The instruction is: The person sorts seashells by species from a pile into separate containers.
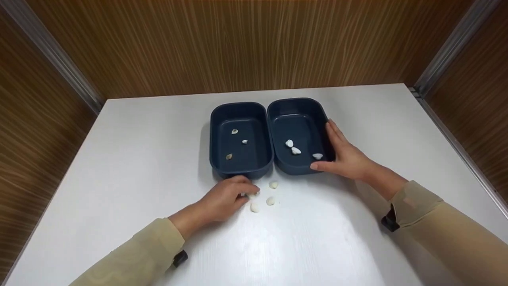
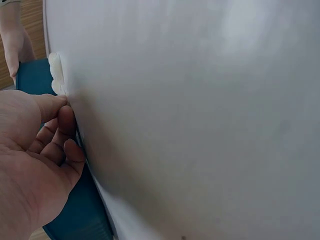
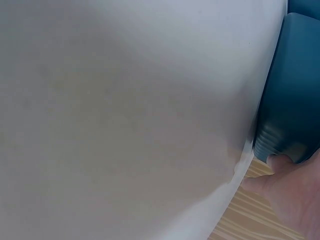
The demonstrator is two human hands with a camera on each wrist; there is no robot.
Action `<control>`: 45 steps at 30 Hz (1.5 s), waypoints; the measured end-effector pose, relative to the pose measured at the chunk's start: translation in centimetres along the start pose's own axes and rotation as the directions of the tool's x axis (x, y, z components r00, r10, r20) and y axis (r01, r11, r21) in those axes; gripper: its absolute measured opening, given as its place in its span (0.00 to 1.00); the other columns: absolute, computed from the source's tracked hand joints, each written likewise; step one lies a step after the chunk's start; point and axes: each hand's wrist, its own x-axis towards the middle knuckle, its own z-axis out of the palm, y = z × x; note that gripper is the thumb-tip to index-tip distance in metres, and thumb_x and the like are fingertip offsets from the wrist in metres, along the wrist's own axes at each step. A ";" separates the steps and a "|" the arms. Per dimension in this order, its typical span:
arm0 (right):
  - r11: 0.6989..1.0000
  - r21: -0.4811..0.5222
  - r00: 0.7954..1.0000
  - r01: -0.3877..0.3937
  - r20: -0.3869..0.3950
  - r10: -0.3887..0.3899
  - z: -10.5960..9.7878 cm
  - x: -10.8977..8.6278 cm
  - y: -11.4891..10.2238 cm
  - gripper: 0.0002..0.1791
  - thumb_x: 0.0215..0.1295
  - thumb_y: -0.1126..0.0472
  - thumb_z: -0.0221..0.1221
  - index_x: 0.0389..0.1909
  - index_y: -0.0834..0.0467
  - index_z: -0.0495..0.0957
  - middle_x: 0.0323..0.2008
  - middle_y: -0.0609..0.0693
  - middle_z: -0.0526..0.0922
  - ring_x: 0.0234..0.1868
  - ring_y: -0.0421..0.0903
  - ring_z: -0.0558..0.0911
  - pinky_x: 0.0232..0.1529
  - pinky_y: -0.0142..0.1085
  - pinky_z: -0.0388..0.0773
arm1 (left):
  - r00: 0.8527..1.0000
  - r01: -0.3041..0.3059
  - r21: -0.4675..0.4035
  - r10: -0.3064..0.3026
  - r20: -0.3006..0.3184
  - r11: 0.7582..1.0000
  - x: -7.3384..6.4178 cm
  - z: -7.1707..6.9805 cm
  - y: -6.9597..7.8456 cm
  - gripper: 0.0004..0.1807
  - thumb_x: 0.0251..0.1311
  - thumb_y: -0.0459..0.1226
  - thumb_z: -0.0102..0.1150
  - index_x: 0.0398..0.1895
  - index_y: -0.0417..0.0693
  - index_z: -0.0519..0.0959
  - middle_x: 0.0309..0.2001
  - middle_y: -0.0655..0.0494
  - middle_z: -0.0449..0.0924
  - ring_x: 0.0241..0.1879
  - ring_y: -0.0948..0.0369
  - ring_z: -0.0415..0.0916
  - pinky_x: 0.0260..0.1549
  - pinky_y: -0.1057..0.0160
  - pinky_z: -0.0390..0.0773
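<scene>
Two dark blue trays stand side by side. The left tray [image 1: 212, 139] has three small seashells in it, one of them a brownish seashell [image 1: 229, 157]. Inside the right tray [image 1: 270, 131] lie three white seashells, including a white seashell [image 1: 296, 151]. My left hand [image 1: 227, 198] is at the left tray's front, fingers curled down among pale seashells on the table; whether it pinches one is hidden. Next to it lies a pale seashell [image 1: 270, 201]. With fairly straight fingers, my right hand [image 1: 349, 159] rests along the right tray's outer side, thumb at its front corner.
The trays stand on a white table [image 1: 158, 139]. Wood-grain panels [image 1: 254, 43] rise behind it and at both sides. Several loose seashells lie in front of the trays, such as a seashell [image 1: 273, 185] near the gap between them.
</scene>
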 end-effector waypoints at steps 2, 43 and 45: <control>1.000 0.000 1.000 -0.001 0.001 0.001 0.0 0.0 0.0 0.72 0.61 0.36 0.73 0.87 0.55 0.31 0.86 0.51 0.29 0.85 0.60 0.41 0.79 0.64 0.50 | 1.000 0.008 0.007 -0.008 0.007 1.000 0.0 -0.1 0.0 0.16 0.70 0.25 0.63 0.58 0.43 0.86 0.55 0.46 0.82 0.55 0.51 0.81 0.58 0.52 0.80; 1.000 -0.006 1.000 -0.005 0.005 0.005 0.0 0.0 -0.1 0.72 0.61 0.35 0.73 0.87 0.54 0.30 0.86 0.50 0.28 0.85 0.59 0.41 0.79 0.64 0.50 | 0.996 0.058 0.020 -0.059 0.061 0.998 -1.2 -1.1 0.4 0.08 0.68 0.32 0.68 0.49 0.43 0.85 0.45 0.51 0.77 0.40 0.57 0.75 0.44 0.57 0.79; 1.000 -0.003 1.000 -0.003 0.003 0.003 0.0 0.0 0.0 0.72 0.61 0.35 0.73 0.86 0.55 0.30 0.86 0.50 0.28 0.85 0.59 0.41 0.79 0.63 0.50 | 0.996 0.063 0.015 -0.064 0.065 0.998 -1.2 -1.2 0.5 0.08 0.69 0.33 0.68 0.49 0.43 0.85 0.44 0.51 0.78 0.40 0.58 0.74 0.44 0.57 0.78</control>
